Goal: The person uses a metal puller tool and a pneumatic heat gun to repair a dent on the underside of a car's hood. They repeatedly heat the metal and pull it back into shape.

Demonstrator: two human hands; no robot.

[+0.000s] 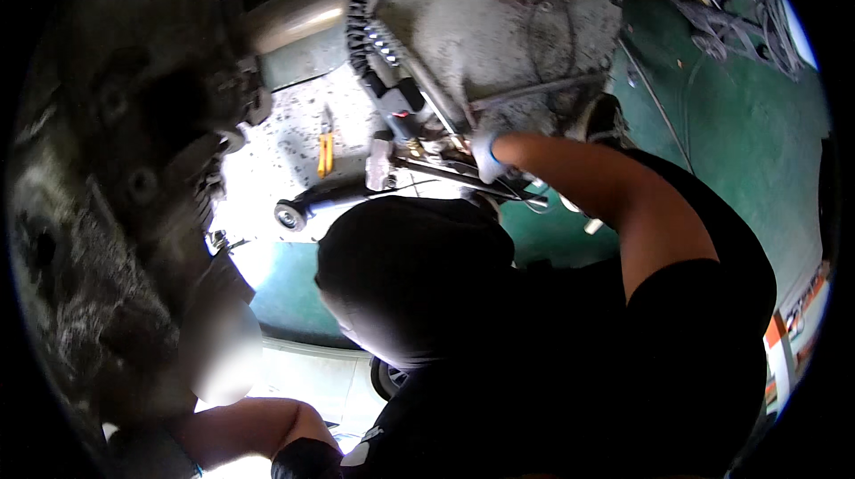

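Note:
My right arm [579, 167] is bent, its gloved hand [486, 157] among tools on a low surface. The back of the glove hides the fingers, and it touches or nearly touches the end of a long metal bar [427, 78]. Beside it lie a dark power tool [401, 114] with a red mark and a hammer with a pale worn head [379, 165] and a dark handle. Yellow-handled pliers [326, 151] lie farther left. My left forearm [240, 426] extends left beside a large grimy metal part [98, 319]; the hand beyond the cuff is lost in shadow.
A round worn metal plate [499, 7] lies ahead, with a dark ribbed hose [358, 16] along its edge. A small caster wheel [289, 215] sits at the surface's near edge. Tangled cables [766, 25] lie far right on the green floor [748, 150]. A pale car [303, 377] stands at the lower left.

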